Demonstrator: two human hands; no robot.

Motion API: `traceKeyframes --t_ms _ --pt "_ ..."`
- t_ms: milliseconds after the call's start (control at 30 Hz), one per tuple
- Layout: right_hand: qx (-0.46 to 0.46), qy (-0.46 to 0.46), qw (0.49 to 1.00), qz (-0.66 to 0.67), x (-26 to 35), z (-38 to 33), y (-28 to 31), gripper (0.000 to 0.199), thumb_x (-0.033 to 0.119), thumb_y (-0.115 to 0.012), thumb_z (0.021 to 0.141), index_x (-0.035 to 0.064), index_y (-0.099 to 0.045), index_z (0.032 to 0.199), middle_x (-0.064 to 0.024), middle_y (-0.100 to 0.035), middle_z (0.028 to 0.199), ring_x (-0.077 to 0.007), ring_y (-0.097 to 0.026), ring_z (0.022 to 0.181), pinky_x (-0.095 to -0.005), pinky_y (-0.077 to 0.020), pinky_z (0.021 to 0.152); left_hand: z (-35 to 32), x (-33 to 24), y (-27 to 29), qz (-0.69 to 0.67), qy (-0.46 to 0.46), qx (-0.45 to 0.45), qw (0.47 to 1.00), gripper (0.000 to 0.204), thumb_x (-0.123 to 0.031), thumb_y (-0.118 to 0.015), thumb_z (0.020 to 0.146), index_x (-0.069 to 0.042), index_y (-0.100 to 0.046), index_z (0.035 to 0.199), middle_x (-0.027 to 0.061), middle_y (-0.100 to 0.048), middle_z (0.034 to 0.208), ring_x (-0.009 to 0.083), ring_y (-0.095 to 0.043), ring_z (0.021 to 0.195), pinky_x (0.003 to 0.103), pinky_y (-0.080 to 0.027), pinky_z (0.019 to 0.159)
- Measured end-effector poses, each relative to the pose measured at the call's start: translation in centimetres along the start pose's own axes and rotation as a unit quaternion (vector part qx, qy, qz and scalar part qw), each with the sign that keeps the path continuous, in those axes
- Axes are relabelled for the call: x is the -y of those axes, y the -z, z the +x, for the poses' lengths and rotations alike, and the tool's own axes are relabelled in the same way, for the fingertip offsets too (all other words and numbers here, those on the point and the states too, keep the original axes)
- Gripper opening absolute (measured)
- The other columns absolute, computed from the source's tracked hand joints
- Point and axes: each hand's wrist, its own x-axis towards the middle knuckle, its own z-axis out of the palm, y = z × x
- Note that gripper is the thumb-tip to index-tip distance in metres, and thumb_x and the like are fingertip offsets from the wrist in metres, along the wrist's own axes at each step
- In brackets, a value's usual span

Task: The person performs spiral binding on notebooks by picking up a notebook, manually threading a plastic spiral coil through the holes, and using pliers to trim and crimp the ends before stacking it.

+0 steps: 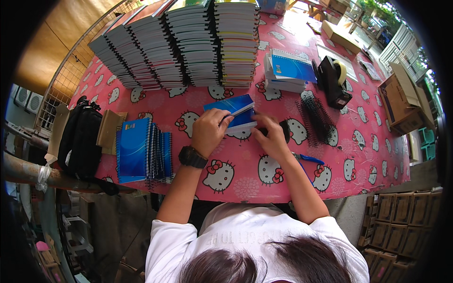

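Note:
A small notebook with a shiny blue cover lies tilted in my left hand, whose fingers and thumb are closed on its near edge. Under and beside it is another blue-covered pad of pages, its white page edges facing me. My right hand has its thumb and forefinger bent against the right edge of that lower pad. Part of a dark round object shows beside the right hand, mostly hidden. To the right, blue-handled pliers or scissors lie on the pink cloth; their tip is hidden.
Tall stacks of notebooks fill the far left. Blue spiral notebooks stand at near left beside a black bag. To the right are black wire coils, a tape dispenser, a notebook pile and a cardboard box.

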Motion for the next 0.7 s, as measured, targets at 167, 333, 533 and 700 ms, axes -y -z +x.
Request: traceKeyframes --t_ms 167,333,533,700 --pt "-0.018 0.115 0.961 -0.25 2.4 1.2 -0.5 0.034 0.026 -0.063 0.084 0.0068 -0.064 0.111 -0.0131 -0.06 0.118 -0.0269 -0.045 0.119 -0.045 -0.0285 0.102 -0.2 -0.2 0.3 0.046 -0.031 -0.025 0.998 0.015 -0.018 -0.06 0.091 -0.004 -0.062 0.097 0.0106 -0.065 0.084 0.0298 -0.064 0.076 0.038 -0.05 0.065" --pt "0.042 0.023 0.998 -0.044 1.3 2.1 0.9 0.033 0.032 -0.055 0.092 0.0066 -0.065 0.11 -0.0063 -0.064 0.108 -0.0247 -0.044 0.119 -0.0423 -0.0285 0.101 1.4 -1.5 3.0 0.053 -0.032 -0.114 0.992 0.012 -0.014 -0.056 0.092 -0.007 -0.061 0.102 0.0086 -0.065 0.094 0.0299 -0.064 0.08 0.037 -0.051 0.067" --pt "0.125 -0.215 0.82 0.516 3.8 0.1 3.9 0.025 0.014 -0.058 0.093 -0.0024 -0.06 0.112 -0.0046 -0.066 0.102 -0.0113 -0.061 0.088 -0.027 -0.0491 0.084 -3.7 -5.1 4.1 0.076 -0.158 0.009 0.985 0.019 -0.006 -0.065 0.084 -0.012 -0.063 0.102 0.0039 -0.065 0.103 0.0209 -0.061 0.099 0.041 -0.044 0.091" --pt "0.066 -0.106 0.903 0.41 3.6 -4.1 2.1 0.022 -0.003 -0.062 0.087 -0.003 -0.061 0.109 -0.0018 -0.064 0.097 -0.007 -0.057 0.088 -0.0241 -0.0468 0.084 -6.0 -4.9 3.2 -0.125 0.035 -0.097 0.987 0.058 -0.01 -0.074 0.077 -0.006 -0.046 0.128 0.01 -0.059 0.12 0.0234 -0.052 0.115 0.041 -0.035 0.103"
